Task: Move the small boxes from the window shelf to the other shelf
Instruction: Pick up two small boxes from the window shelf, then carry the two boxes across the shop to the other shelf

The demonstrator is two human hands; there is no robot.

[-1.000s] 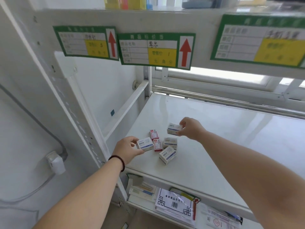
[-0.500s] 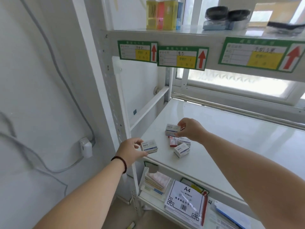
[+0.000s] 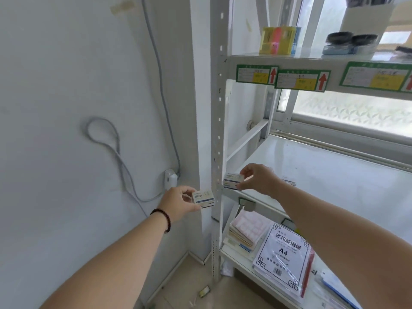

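My left hand (image 3: pixel 178 202) hangs out in front of the pale wall, to the left of the white perforated steel upright (image 3: pixel 217 139), which stands between my two hands. Near it on the wall hang a looped grey cable (image 3: pixel 116 150) and a small white plug box (image 3: pixel 170 179). My right hand (image 3: pixel 258 179) sits over the front corner of the glossy white window shelf (image 3: pixel 334 181), whose surface runs bare to the right. Above, the label-fronted upper shelf (image 3: pixel 316 61) caps the bay; the diagonal white side brace (image 3: pixel 247 139) closes its left end.
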